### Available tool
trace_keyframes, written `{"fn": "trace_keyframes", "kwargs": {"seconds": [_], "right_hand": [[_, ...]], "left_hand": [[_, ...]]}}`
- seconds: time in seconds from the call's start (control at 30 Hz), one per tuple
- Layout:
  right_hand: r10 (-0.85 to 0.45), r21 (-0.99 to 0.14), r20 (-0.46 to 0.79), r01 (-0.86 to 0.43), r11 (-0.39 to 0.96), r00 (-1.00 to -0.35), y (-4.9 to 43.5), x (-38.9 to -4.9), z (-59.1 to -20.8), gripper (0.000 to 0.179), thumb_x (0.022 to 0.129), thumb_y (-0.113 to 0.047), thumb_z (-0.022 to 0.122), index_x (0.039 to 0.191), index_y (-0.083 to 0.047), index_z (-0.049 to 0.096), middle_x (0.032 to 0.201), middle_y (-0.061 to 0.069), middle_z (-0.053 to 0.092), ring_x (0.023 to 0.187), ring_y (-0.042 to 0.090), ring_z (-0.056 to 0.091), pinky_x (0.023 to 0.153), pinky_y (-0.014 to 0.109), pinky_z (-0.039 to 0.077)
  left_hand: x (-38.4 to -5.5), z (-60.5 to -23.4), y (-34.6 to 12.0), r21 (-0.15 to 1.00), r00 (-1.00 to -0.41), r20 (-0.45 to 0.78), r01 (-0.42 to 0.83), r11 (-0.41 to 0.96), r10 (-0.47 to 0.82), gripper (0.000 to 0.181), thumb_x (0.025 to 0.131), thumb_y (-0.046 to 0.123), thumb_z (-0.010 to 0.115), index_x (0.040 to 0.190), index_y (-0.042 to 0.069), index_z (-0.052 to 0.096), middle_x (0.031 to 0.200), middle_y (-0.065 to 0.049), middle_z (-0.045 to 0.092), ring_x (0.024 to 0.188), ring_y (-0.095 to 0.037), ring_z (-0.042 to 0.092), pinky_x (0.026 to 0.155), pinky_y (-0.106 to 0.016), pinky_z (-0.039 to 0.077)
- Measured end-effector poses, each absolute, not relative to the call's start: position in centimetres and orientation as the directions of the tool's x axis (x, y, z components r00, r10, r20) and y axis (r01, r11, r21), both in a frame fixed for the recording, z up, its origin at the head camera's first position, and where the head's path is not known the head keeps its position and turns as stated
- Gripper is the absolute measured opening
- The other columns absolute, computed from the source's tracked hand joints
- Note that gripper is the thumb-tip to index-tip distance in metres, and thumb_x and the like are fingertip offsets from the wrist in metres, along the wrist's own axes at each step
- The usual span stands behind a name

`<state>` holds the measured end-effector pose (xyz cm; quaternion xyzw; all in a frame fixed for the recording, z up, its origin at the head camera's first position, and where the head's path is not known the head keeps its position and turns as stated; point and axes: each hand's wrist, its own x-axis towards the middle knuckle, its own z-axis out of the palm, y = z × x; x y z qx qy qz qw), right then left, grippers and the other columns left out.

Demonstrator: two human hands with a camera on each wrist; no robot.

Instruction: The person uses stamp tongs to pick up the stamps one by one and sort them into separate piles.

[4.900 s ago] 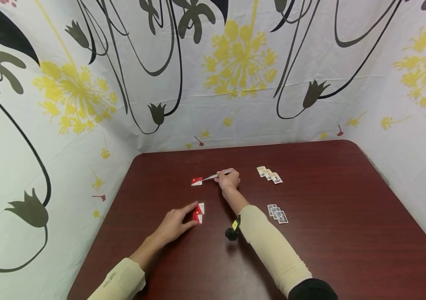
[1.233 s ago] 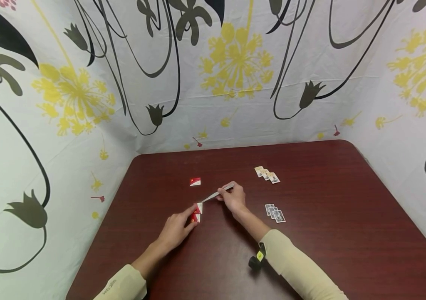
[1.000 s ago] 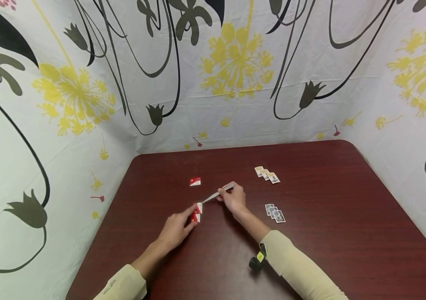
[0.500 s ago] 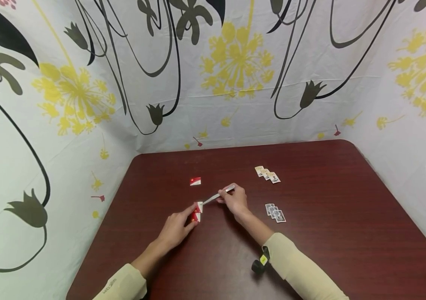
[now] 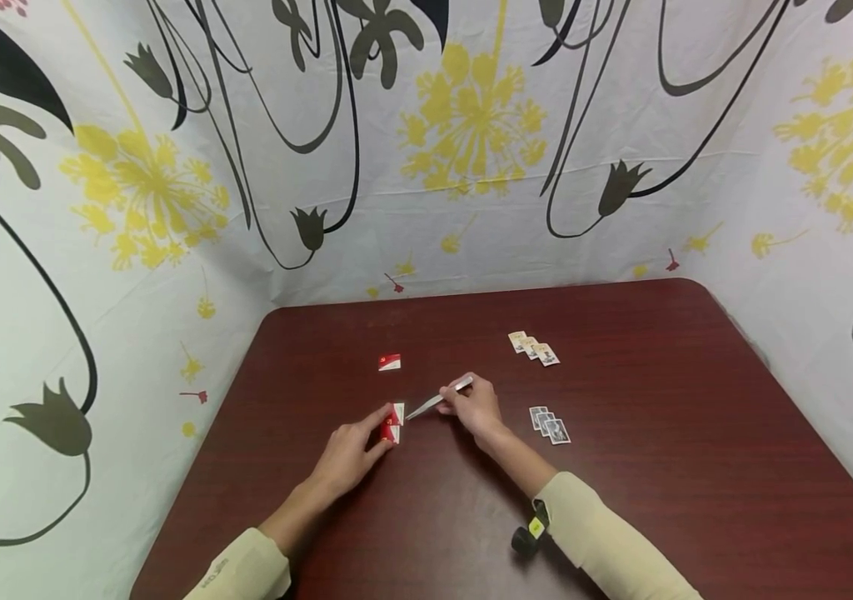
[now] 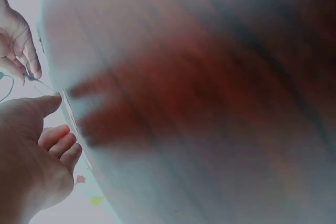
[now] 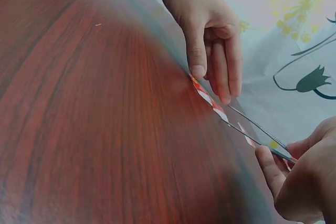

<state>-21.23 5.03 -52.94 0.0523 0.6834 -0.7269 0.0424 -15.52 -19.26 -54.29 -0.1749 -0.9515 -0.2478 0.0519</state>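
Red stamps (image 5: pixel 392 422): a small stack of red-and-white paper squares lying flat on the dark wooden counter (image 5: pixel 659 467), in front of the person and a little left of middle.
How they handle: by my judgement feather-light, thin and limp, easy to crease or tear, and apt to slide on the smooth wood or cling to one another; bare fingers would struggle to lift just one.
Where to take hold: at a free edge or corner of the top piece, from the right side where the metal tips arrive, with a light pinch and no pressing down.
Left hand (image 5: pixel 350 454): rests on the counter with its forefinger stretched onto the left edge of the stack, pinning it; the other fingers are loosely bent and grasp nothing. The right wrist view shows that fingertip (image 7: pixel 197 69) right at the stack's edge.
Tweezers (image 5: pixel 437 398): slim, silver, angled down to the left, the points just at the right edge of the stack; whether they already nip a stamp I cannot tell.
Right hand (image 5: pixel 475 408): pinches the upper end of the tweezers between thumb and fingers.
Single red stamp (image 5: pixel 390 362): lies alone further back on the counter, well apart from the stack.
Tan stamps (image 5: pixel 534 347): a short overlapping row at the back right.
Grey stamps (image 5: pixel 550 424): another overlapping row just right of the right hand.
Surround: a white cloth (image 5: pixel 471 167) printed with yellow and black flowers hangs round the counter.
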Motion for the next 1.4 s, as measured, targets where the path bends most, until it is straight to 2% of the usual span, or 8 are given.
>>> {"fn": "trace_keyframes", "kwargs": {"seconds": [0.3, 0.67, 0.9, 1.13, 1.4], "right_hand": [[0.02, -0.993, -0.118, 0.117, -0.027, -0.993, 4.3, -20.8, -53.1, 0.011, 0.098, 0.004, 0.073, 0.1, 0.006, 0.062, 0.093, 0.022, 0.076, 0.071, 0.027, 0.078, 0.073, 0.04, 0.064], [0.027, -0.994, -0.11, 0.11, -0.008, -0.994, 4.0, -20.7, -53.1, 0.01, 0.098, 0.003, 0.073, 0.1, 0.005, 0.063, 0.092, 0.021, 0.076, 0.073, 0.03, 0.078, 0.074, 0.039, 0.063], [0.018, -0.993, -0.117, 0.116, -0.037, -0.993, 3.8, -20.7, -53.0, 0.009, 0.098, 0.004, 0.072, 0.1, 0.006, 0.062, 0.094, 0.024, 0.075, 0.076, 0.033, 0.078, 0.075, 0.04, 0.063], [0.019, -0.99, -0.117, 0.115, -0.079, -0.993, 3.5, -20.6, -53.1, 0.009, 0.098, 0.007, 0.07, 0.1, 0.01, 0.062, 0.096, 0.028, 0.074, 0.075, 0.031, 0.078, 0.075, 0.039, 0.063], [0.042, -0.994, -0.099, 0.096, -0.057, -0.994, 3.3, -20.7, -53.2, 0.008, 0.098, 0.007, 0.071, 0.099, 0.009, 0.063, 0.093, 0.026, 0.075, 0.077, 0.035, 0.078, 0.075, 0.041, 0.063]], "left_hand": [[-15.3, -54.4, -19.5, 0.422, -0.928, 0.188, 0.371, 0.827, 0.32, 0.066, 0.092, 0.022, 0.087, 0.152, 0.01, 0.06, 0.136, -0.012, 0.071, 0.101, -0.025, 0.073, 0.094, -0.049, 0.058], [-15.2, -54.4, -19.7, 0.413, -0.929, 0.187, 0.37, 0.832, 0.321, 0.064, 0.09, 0.022, 0.088, 0.148, 0.01, 0.063, 0.13, -0.011, 0.074, 0.092, -0.019, 0.07, 0.089, -0.046, 0.059], [-15.2, -54.5, -19.8, 0.413, -0.928, 0.186, 0.371, 0.832, 0.322, 0.063, 0.09, 0.021, 0.088, 0.147, 0.01, 0.065, 0.128, -0.012, 0.075, 0.093, -0.021, 0.072, 0.089, -0.047, 0.059], [-15.1, -54.4, -19.7, 0.423, -0.933, 0.169, 0.359, 0.832, 0.316, 0.062, 0.091, 0.022, 0.087, 0.147, 0.012, 0.065, 0.128, -0.012, 0.074, 0.096, -0.023, 0.073, 0.089, -0.048, 0.059], [-15.0, -54.4, -19.7, 0.428, -0.934, 0.166, 0.357, 0.83, 0.316, 0.061, 0.091, 0.022, 0.087, 0.148, 0.011, 0.064, 0.13, -0.012, 0.074, 0.1, -0.023, 0.074, 0.091, -0.049, 0.059]]}}
